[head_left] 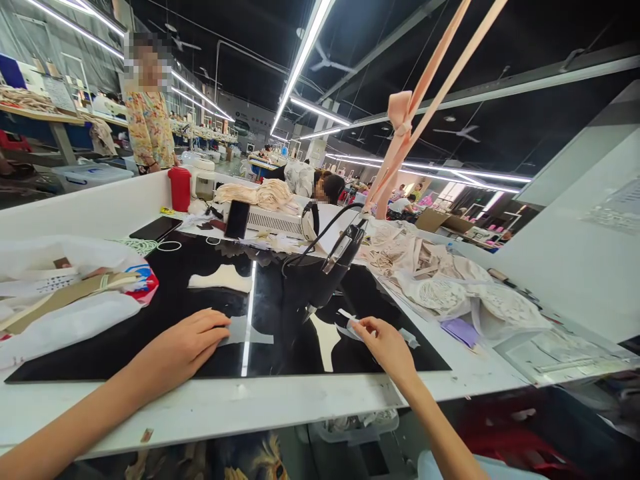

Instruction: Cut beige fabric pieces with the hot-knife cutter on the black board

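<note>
My left hand (187, 343) lies with fingers stretched out on the glossy black board (150, 333). Its fingertips touch a thin grey cut piece (240, 332). Between the thumb and fingers of my right hand (384, 343), a small white strip (346, 315) is pinched. Beside that hand lie a cream cut piece (326, 339) and a small greyish scrap (409, 338). Another cream piece (221, 278) rests farther back on the board. A black handheld power tool (340, 263) hangs above the board, its metal tip close to the nearer cream piece.
Peach straps (400, 133) hold the tool from above. White bags (65, 287) lie at left; heaped beige garments (420, 260) and purple cloth (460, 330) at right. Behind are phones (237, 219), a red container (179, 189) and a white vented box (275, 223). A person (149, 127) stands beyond.
</note>
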`<state>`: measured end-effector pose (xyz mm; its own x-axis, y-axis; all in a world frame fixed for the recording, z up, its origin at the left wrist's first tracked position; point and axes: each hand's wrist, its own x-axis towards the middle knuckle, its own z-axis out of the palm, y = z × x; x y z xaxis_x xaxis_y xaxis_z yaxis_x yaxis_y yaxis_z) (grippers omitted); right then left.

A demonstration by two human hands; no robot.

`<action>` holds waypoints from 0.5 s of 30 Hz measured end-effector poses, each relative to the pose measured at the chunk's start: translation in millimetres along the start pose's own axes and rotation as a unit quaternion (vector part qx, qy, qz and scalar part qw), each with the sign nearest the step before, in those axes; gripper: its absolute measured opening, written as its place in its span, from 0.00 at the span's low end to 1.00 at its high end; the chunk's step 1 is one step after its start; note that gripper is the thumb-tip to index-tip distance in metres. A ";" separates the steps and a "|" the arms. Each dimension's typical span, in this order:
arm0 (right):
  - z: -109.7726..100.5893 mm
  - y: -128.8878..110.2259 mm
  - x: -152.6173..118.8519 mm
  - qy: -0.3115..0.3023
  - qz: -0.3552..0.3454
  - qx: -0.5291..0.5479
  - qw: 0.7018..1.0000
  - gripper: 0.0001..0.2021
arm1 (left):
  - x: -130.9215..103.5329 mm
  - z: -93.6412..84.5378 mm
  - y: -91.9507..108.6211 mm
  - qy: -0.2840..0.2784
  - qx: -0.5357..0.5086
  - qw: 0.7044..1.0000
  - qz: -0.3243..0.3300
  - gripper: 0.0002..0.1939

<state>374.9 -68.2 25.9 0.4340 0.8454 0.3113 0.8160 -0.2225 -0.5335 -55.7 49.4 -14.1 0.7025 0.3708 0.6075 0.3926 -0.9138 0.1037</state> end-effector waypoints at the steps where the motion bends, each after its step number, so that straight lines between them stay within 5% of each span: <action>1: 2.7 -0.6 -0.5 0.002 -0.003 0.000 1.000 0.22 | -0.4 0.5 -0.4 0.001 0.000 1.000 0.000 0.16; 6: 4.7 4.5 7.2 0.044 0.002 0.036 0.998 0.21 | -2.0 1.5 -1.1 0.000 0.002 1.000 -0.003 0.15; 15: -24.9 23.6 33.7 0.181 0.063 0.141 0.971 0.30 | -2.0 2.9 -2.2 -0.001 0.002 1.000 0.003 0.14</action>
<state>418.3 -57.1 43.4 0.6716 0.5818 0.4587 0.6329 -0.1287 -0.7635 -56.3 51.2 -17.9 0.7058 0.3648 0.6073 0.3908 -0.9155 0.0957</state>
